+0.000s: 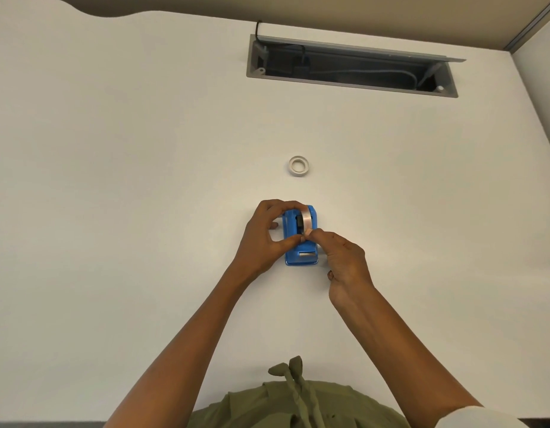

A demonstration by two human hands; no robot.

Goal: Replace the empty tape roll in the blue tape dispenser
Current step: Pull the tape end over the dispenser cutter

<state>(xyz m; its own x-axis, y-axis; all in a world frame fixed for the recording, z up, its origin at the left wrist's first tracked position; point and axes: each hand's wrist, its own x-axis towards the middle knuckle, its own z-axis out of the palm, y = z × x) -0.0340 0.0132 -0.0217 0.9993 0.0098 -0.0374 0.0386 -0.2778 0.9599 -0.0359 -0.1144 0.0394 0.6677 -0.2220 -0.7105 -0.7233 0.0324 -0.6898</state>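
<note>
While the blue tape dispenser is sitting flat on the white surface right in front of the person, both hands are working at the roll standing upright in its cradle. The left hand is curling over the far end of the dispenser, fingers arching around the roll and thumb reaching in from the near side, probably to be keeping the body from sliding and the roll from turning. The right hand is pinching at the lower front of the roll with thumb and forefinger, the other fingers tucked in; I judge it is picking for the loose end of the tape, though whether it actually has the end between the fingertips is too small to tell.

A second ring is lying flat on the surface, well apart, beyond the dispenser. It looks thin-walled and pale, so I take it for the spent core set out of the way, which would make the seated roll the fresh one. The metal cutter at the near end is looking bare, so the tape is likely not yet being drawn across to it.
</note>
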